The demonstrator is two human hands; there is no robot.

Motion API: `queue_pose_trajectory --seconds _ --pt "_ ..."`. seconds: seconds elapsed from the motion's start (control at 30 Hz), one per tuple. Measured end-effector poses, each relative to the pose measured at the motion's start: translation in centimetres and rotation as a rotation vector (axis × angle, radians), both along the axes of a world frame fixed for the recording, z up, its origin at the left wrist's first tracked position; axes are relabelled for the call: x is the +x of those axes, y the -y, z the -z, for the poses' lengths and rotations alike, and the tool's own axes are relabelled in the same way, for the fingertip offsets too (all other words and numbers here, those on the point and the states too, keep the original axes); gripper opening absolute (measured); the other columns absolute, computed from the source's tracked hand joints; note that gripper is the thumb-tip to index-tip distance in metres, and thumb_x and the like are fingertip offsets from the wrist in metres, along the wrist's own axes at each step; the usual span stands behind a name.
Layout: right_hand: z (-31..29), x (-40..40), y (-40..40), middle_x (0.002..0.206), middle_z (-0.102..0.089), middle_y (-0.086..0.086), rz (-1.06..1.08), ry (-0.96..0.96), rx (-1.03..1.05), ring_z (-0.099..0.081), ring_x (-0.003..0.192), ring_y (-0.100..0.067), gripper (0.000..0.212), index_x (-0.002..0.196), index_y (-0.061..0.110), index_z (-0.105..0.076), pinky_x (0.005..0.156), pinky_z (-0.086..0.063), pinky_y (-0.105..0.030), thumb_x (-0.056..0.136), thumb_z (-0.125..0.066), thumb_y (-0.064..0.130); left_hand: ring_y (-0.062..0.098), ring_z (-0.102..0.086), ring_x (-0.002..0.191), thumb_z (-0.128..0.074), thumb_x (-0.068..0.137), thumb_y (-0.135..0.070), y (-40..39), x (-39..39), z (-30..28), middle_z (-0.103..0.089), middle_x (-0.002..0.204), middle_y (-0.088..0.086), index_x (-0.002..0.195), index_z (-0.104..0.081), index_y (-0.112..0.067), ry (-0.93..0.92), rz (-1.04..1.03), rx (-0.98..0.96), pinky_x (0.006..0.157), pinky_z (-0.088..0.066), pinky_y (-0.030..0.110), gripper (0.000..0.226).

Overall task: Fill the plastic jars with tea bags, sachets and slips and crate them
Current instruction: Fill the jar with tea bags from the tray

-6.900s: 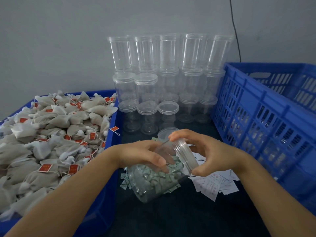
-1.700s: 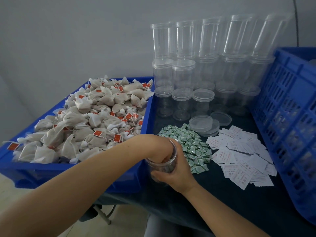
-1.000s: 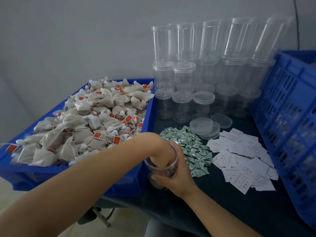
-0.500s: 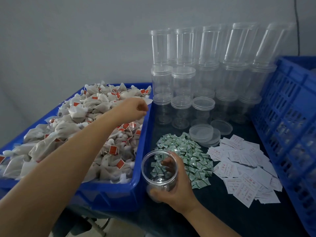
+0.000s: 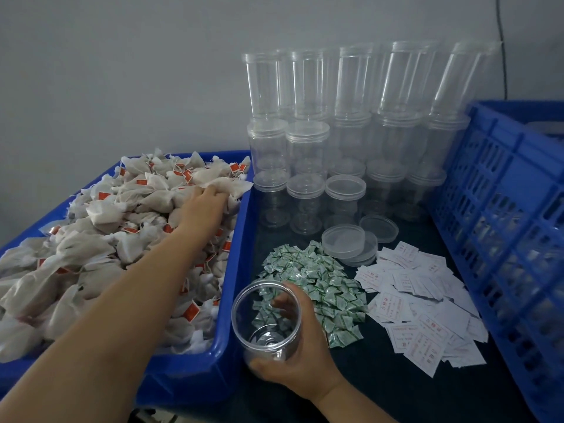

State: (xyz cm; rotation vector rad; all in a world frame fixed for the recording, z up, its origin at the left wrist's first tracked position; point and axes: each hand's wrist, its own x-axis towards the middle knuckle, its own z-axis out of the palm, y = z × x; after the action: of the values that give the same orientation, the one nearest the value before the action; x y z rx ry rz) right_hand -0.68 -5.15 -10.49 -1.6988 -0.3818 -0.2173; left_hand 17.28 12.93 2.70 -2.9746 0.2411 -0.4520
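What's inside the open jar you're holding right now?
The jar gripped by the right hand looks empty: only its clear base shows. The green sachets seen through its wall lie on the table behind it. The fingers cover part of the far wall.

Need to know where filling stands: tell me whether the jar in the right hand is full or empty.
Empty. The jar has no lid, and through its open mouth only its bare clear bottom shows; the right hand grips it tilted.

Two hands, two blue crates, three loose lids; jars uncountable.
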Motion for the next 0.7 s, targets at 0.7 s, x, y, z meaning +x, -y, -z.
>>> queue_pose_trajectory --seconds 0.7 --pt "-0.5 0.0 -0.2 0.132 -0.05 0.018 -0.008 0.04 0.055 -0.051 0.127 -0.015 0.093 0.138 0.05 -0.038 0.1 -0.045 -0.019 0.062 -0.088 0.034 0.023 -0.058 0.103 -0.056 0.092 -0.028 -2.6 -3.5 -4.6 -0.067 0.111 0.004 0.114 -0.065 -0.015 0.093 0.087 -0.221 0.091 -0.046 0.041 0.026"
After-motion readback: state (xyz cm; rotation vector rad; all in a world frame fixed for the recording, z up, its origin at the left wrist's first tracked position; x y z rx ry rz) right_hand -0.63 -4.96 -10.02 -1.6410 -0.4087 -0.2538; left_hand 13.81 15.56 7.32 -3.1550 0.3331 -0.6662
